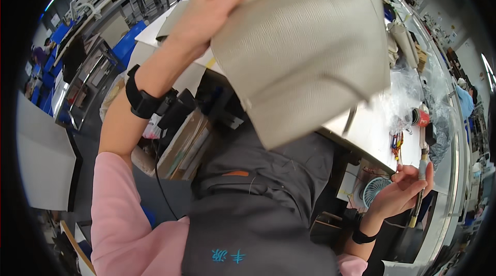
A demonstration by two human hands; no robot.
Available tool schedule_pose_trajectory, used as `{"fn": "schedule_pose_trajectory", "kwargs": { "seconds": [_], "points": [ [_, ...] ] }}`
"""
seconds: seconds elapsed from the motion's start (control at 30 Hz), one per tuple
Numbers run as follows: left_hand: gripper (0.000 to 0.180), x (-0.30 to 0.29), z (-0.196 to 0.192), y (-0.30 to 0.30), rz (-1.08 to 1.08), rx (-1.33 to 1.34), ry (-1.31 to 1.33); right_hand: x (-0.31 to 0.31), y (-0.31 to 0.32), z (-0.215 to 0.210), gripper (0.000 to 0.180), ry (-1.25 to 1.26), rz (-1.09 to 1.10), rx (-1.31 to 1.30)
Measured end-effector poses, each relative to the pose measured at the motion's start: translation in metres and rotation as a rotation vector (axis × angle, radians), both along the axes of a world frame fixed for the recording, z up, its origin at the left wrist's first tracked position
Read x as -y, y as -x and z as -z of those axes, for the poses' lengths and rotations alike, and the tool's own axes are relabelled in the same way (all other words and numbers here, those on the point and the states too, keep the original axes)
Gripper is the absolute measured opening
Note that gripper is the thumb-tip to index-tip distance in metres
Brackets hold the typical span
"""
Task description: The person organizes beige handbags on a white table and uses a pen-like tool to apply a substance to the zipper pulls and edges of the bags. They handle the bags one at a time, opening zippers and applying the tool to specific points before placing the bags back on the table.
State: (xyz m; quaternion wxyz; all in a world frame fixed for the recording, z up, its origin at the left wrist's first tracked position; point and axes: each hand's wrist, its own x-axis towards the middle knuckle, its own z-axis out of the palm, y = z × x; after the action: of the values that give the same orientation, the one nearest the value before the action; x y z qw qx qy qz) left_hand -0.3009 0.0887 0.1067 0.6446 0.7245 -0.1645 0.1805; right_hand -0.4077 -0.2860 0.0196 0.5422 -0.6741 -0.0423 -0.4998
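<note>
Left hand (214,5) pinches raised grey textured panel (305,54); right hand (400,193) closed round slim tool (419,188). Keep panel taut, edge exposed.

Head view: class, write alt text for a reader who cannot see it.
A person's left hand lifts a grey textured fabric piece above a white worktable. The right hand grips a slim brush-like tool.

The left hand (214,5) holds a grey panel (305,54) of matt, finely ribbed woven-look material. The brush (419,188) in the right hand (400,191) has a wooden-looking handle. Clear glossy plastic film (408,95) lies crumpled on the smooth, pale worktable (372,126).
</note>
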Motion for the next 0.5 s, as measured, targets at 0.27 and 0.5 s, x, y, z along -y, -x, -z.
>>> {"fn": "schedule_pose_trajectory", "kwargs": {
  "seconds": [0.27, 0.5],
  "points": [
    [0.029, -0.069, 0.014, -0.133, -0.328, -0.046, 0.45, 0.011, -0.012, 0.015, 0.04, -0.062, -0.054, -0.115],
    [0.029, -0.12, 0.123, -0.192, -0.301, -0.411, 0.308, 0.012, -0.039, 0.021, 0.032, -0.089, -0.278, -0.153]
  ]
}}
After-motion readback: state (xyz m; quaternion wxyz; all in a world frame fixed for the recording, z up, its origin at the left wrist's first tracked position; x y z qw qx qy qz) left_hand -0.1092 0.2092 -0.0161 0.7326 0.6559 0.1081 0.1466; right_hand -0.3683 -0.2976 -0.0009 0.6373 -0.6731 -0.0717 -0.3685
